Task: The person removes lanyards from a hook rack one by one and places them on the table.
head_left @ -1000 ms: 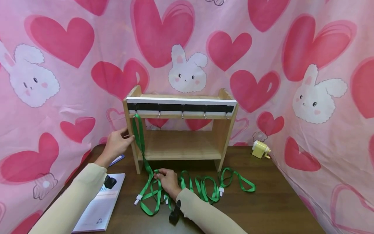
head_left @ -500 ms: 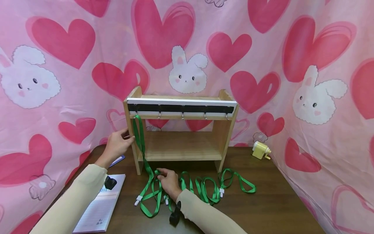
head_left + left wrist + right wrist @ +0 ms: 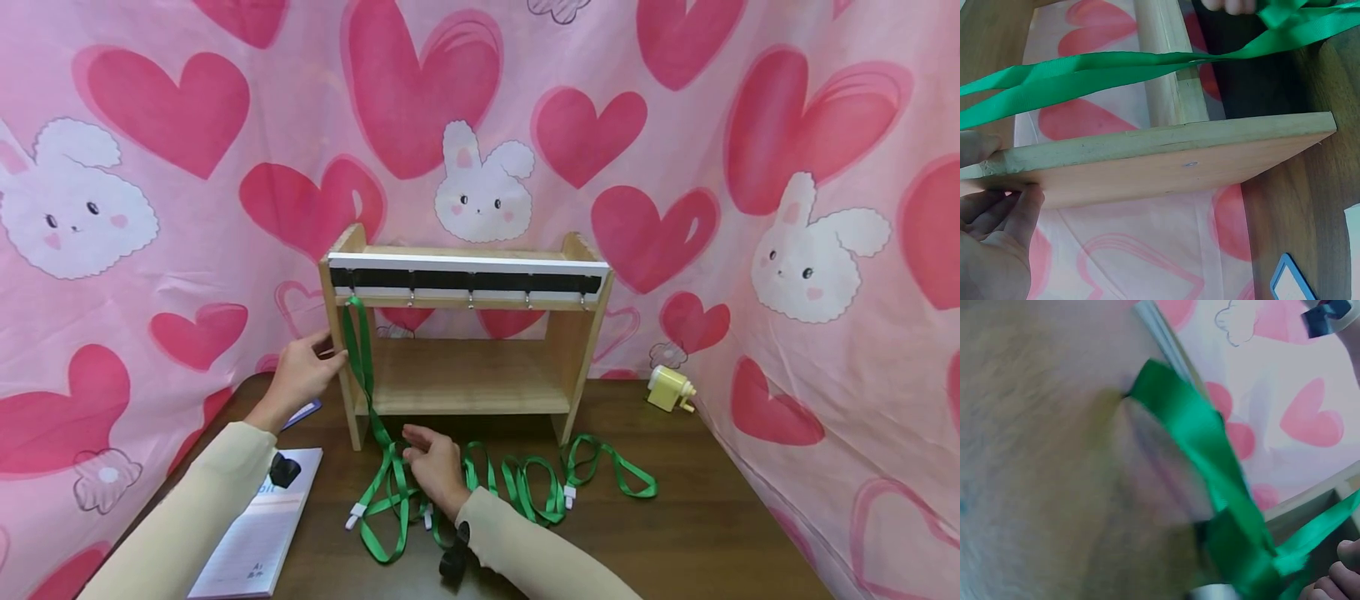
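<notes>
Green lanyard (image 3: pixel 363 362) hangs lengthwise from the leftmost hook (image 3: pixel 352 290) of the wooden rack (image 3: pixel 472 379), trailing below it just left of the relaxed, seemingly empty right hand (image 3: pixel 437 468); the left hand (image 3: pixel 300 372) pinches its side panel (image 3: pixel 1147 175).

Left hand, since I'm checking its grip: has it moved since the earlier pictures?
No. In the head view, the left hand keeps its place against the shelf, gripping its left side.
</notes>
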A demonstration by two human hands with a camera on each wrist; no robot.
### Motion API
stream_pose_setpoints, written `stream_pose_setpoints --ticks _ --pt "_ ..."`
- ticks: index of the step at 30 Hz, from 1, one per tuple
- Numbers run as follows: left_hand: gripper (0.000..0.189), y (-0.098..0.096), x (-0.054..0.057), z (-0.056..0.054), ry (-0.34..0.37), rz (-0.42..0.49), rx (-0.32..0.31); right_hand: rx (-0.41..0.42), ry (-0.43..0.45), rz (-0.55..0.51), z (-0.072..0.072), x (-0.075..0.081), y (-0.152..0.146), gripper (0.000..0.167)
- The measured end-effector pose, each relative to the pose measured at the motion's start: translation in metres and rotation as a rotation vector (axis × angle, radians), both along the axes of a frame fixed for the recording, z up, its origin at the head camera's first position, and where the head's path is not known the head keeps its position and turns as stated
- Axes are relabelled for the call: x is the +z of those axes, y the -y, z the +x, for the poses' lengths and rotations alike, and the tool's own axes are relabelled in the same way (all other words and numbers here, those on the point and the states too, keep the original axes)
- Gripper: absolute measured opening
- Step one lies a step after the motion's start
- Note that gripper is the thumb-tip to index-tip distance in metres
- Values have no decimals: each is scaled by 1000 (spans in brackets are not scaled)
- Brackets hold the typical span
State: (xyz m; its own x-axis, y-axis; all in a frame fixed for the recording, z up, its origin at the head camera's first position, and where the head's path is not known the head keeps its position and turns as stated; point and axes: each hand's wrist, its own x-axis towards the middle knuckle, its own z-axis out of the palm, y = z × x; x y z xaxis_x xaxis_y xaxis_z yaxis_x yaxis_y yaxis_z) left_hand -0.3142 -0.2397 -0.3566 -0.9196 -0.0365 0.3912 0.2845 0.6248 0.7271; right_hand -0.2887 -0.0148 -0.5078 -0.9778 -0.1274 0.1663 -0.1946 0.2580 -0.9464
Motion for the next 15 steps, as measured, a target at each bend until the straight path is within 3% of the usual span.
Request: stream_pose_setpoints --ticks 8,12,15 --pt "58 0 2 0 12 -3 -4 39 -85 -79 2 34 -10 35" --pt "58 0 2 1 18 1 -7 96 -149 -162 8 66 -16 33" --pt "59 -1 2 2 25 5 -10 184 -196 -251 9 93 -21 36"
